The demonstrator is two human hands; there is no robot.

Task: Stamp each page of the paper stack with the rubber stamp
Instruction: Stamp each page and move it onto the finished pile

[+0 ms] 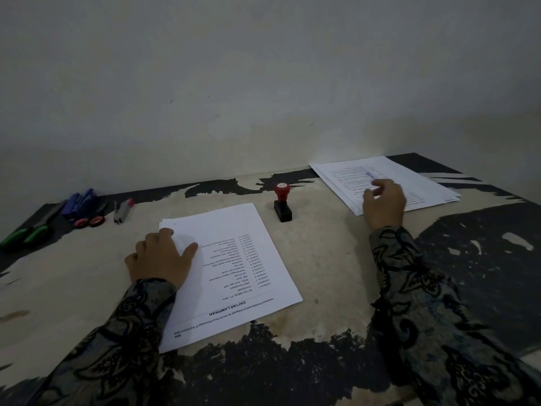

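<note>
the rubber stamp stands upright on the table, red knob up, between the paper stack and a second pile, touched by neither hand. the stack's long axis runs away from the person, heading at the near end. the left hand rests on the stack's left edge, thumb spread; the right hand is on the second pile, fingers loosely curled, holding nothing.

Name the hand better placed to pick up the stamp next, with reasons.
Right. The right hand hovers empty over the far stack, free to reach the rubber stamp. The left hand presses the near stack.
</note>
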